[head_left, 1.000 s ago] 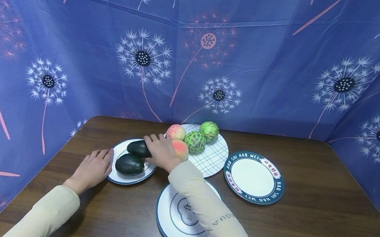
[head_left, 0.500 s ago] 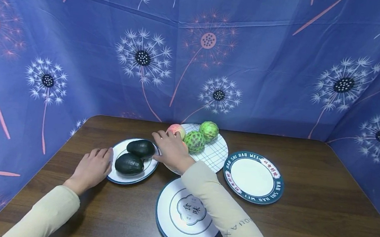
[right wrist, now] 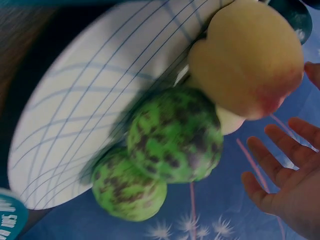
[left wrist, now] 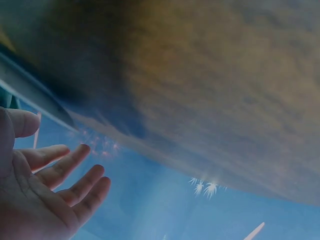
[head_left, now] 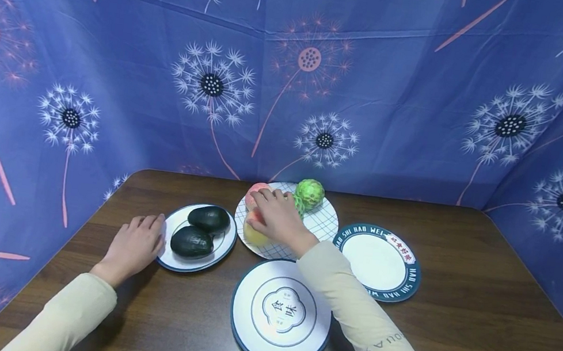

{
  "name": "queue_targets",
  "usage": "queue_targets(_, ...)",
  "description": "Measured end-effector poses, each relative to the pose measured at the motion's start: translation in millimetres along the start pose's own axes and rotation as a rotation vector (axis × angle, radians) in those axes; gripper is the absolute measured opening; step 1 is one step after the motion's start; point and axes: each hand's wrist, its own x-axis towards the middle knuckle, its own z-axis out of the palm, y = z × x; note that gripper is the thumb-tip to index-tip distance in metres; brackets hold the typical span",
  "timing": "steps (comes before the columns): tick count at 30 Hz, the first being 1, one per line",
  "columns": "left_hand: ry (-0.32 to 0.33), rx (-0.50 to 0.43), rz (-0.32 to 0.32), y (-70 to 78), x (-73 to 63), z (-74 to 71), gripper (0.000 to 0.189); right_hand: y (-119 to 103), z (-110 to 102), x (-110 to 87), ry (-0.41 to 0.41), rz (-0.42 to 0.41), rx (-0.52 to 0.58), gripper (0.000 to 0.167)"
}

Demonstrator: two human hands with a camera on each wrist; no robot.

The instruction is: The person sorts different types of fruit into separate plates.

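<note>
The white grid-lined plate [head_left: 321,226] at the back of the dark wooden table [head_left: 479,314] is crowded on its left half: two yellow-pink peaches [right wrist: 247,57] and two green speckled round fruits [right wrist: 172,135] sit bunched together, touching, so a hand reaches them only from above or from the bare right side of that plate. The right hand [head_left: 279,218] hovers with spread fingers over the near peach. The small white plate with a dark rim [head_left: 171,261] is filled by two dark green avocados [head_left: 192,242]; the left hand [head_left: 134,245] rests flat at its left edge. The teal-rimmed lettered plate [head_left: 408,271] and the front white plate with a centre emblem [head_left: 248,334] lie bare. Blue dandelion-print cloth [head_left: 292,84] walls in the back and sides.
</note>
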Motion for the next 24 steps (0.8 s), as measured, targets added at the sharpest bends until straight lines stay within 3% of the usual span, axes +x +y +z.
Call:
queue_targets(12,0.089,0.01,0.004,10.8,5.2,-16.6,0.047,26.7,-3.9,-15.2,0.021,0.07,0.031,0.05)
queue_targets(24,0.174,0.008,0.077,30.6,11.8,-30.0,0.046,48.6,-0.6,-26.3,0.019,0.088,0.016,0.044)
